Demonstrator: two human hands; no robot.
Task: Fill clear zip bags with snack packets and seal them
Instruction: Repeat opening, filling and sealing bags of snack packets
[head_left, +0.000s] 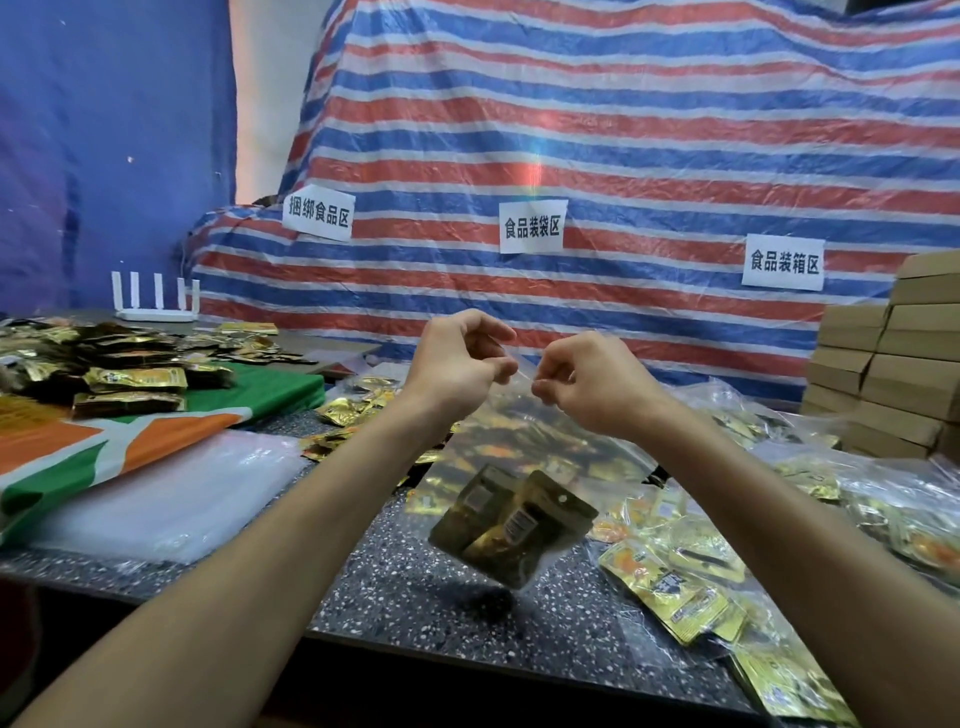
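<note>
- Speckled dark stone counter (415, 613) beneath.
- Left hand (457, 358) and right hand (582, 379) pinch clear plastic zip bag (524, 431) top; gold foil snack packets (511, 525) at six o'clock.
- Likely sealing; next, press zip shut.

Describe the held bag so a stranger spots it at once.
Find the striped tarp behind the speckled table. Before it, the left hand and right hand pinch the top of a clear zip bag. Unlike the bags lying at the right, it hangs in mid-air.
</note>
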